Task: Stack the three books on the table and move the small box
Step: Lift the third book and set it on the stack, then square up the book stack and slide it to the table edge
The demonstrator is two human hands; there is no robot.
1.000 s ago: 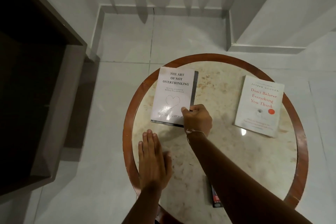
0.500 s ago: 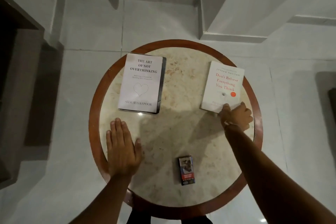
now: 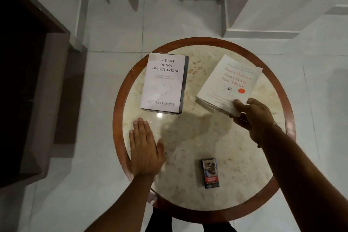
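On the round marble table (image 3: pixel 197 137), a white book titled "The Art of Not Overthinking" (image 3: pixel 163 83) lies at the back left, seemingly on top of a darker book whose edge shows along its right side. My right hand (image 3: pixel 252 117) grips the near corner of a white book with red lettering (image 3: pixel 229 83) and holds it tilted above the table's right side. My left hand (image 3: pixel 145 149) rests flat, palm down, on the table's left part, fingers together. A small dark box (image 3: pixel 210 173) lies near the front edge, between my arms.
The table has a brown wooden rim (image 3: pixel 117 118) and stands on pale floor tiles. A dark piece of furniture (image 3: pixel 28 90) fills the left side. White walls with a skirting step run along the back and right.
My right hand left the left-hand book, crossed to the red-lettered book, took its near corner and lifted it, turned, off the table. My left hand stayed flat.
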